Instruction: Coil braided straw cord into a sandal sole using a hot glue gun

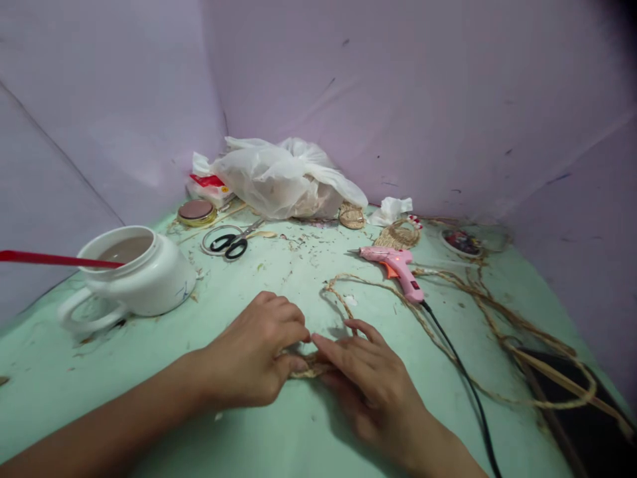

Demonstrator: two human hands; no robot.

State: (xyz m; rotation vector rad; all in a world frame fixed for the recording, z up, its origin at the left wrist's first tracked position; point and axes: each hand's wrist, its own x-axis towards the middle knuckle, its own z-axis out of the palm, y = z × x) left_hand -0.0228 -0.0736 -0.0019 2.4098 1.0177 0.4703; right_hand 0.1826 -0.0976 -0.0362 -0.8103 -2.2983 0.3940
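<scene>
I log the rope (309,372) running crosswise between left hand (261,355), pinching it, and right hand (374,380), curled over it, grip unclear.

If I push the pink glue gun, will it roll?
The pink glue gun would likely slide, not roll, since it lies on its side. Its trailing black cable might drag, and the fibre cord beside it could snag.
</scene>
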